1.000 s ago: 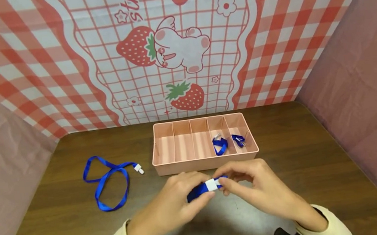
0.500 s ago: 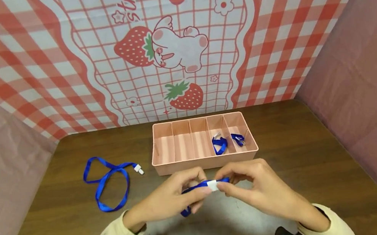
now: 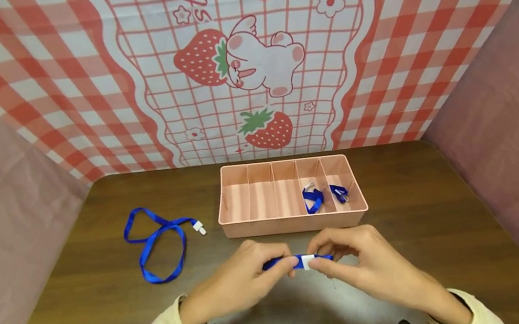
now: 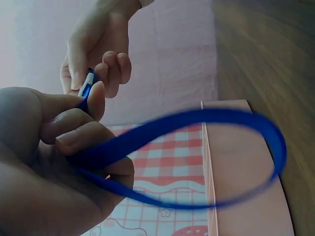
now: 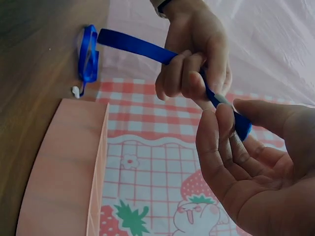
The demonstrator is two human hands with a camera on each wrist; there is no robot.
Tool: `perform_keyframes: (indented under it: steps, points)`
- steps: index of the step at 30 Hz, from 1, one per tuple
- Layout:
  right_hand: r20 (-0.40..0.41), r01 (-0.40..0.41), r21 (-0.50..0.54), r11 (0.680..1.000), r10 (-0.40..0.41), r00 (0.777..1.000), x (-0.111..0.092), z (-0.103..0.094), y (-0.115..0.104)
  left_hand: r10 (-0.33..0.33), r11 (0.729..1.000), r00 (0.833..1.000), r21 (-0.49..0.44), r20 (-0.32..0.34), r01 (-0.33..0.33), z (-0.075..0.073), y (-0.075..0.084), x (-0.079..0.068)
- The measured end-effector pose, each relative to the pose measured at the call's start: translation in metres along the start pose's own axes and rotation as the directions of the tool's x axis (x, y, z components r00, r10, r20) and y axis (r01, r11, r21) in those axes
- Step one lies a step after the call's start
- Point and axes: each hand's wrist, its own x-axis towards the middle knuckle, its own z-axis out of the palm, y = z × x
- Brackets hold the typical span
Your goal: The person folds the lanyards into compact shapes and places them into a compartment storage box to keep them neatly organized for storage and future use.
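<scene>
Between my hands, close in front of the pink box, is a blue lanyard (image 4: 197, 118) with a white clip (image 3: 308, 262). My left hand (image 3: 247, 274) grips its strap, and a loop of it hangs out from the curled fingers in the left wrist view. My right hand (image 3: 370, 269) pinches the lanyard at the white clip, thumb against fingertips. A short folded end of the blue strap (image 5: 243, 127) sticks out past the right fingertips in the right wrist view. Part of the strap is hidden inside the left hand.
A pink divided box (image 3: 294, 224) stands behind the hands. Its two right compartments each hold a folded blue lanyard (image 3: 314, 199). Another blue lanyard (image 3: 182, 244) lies loosely looped on the wooden table (image 3: 89, 306) at left. A patterned cloth (image 3: 268, 61) hangs behind.
The left hand's fingers have shifted along the strap, first apart from it and then closing near the clip. The right hand keeps its pinch. The head view has swung slightly left.
</scene>
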Motion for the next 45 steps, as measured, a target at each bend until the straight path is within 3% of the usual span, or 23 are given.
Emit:
perform_keyframes:
  steps: [7, 13, 23, 28, 38, 43, 45]
  points:
    - [-0.009, -0.006, 0.016, 1.0, 0.006, 1.0, -0.009, -0.002, -0.002, 0.053, 0.996, 0.999, 0.069, 0.01, -0.053, -0.001, 0.003, -0.011]
    - [-0.02, 0.029, 0.036, 0.999, -0.028, 0.999, -0.018, -0.006, 0.002, 0.038, 0.999, 0.998, 0.028, 0.055, -0.04, -0.006, 0.006, -0.021]
    - [-0.031, 0.053, 0.064, 0.997, -0.051, 0.998, -0.03, -0.012, 0.009, 0.038, 0.999, 0.998, 0.013, 0.048, -0.039, -0.014, -0.001, -0.036]
    - [-0.037, -0.032, 0.064, 0.997, 0.034, 0.999, -0.04, -0.021, 0.012, 0.018, 1.0, 1.0, 0.002, 0.026, -0.018, -0.021, -0.005, -0.044]
    - [-0.059, -0.162, 0.041, 0.986, 0.165, 0.985, -0.055, -0.036, 0.018, 0.106, 0.992, 0.994, 0.074, -0.006, -0.106, -0.033, -0.006, -0.052]
    - [-0.062, -0.169, 0.035, 0.985, 0.171, 0.983, -0.056, -0.041, 0.02, 0.158, 0.986, 0.986, 0.051, 0.049, -0.16, -0.04, -0.006, -0.055]
    - [-0.062, -0.168, 0.035, 0.985, 0.17, 0.983, -0.055, -0.043, 0.021, 0.168, 0.986, 0.982, -0.002, 0.083, -0.169, -0.042, -0.006, -0.057]
